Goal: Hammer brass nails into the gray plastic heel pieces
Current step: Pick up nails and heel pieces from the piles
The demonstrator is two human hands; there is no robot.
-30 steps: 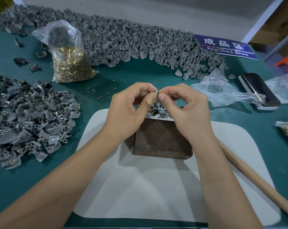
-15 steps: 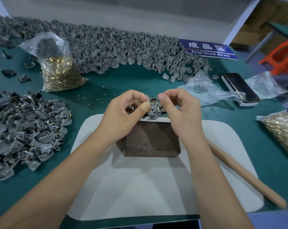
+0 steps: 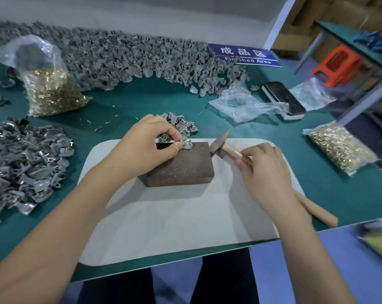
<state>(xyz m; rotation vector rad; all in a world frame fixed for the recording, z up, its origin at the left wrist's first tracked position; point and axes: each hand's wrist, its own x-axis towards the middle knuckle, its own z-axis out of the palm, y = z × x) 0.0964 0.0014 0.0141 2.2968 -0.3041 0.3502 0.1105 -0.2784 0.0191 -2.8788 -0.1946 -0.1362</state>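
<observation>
While left hand (image 3: 149,148) pinches heel piece (image 3: 186,145), bags (image 3: 52,91) hold brass nails (image 3: 339,145).

Head cam (wide-angle), looking fwd and down, close over worktable (image 3: 124,110)

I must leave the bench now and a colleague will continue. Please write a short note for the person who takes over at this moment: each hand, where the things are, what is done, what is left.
Left hand: pinches one gray heel piece with a brass nail onto the far edge of the brown block.
Right hand: holds the hammer by its wooden handle, near the head; the head lies beside the block.
Supplies: small pile of heel pieces behind the block, bags of brass nails at left and right.
Done: many pieces piled by the Finished Area sign.
Left: strike this nail, then go on with the pile.
</observation>
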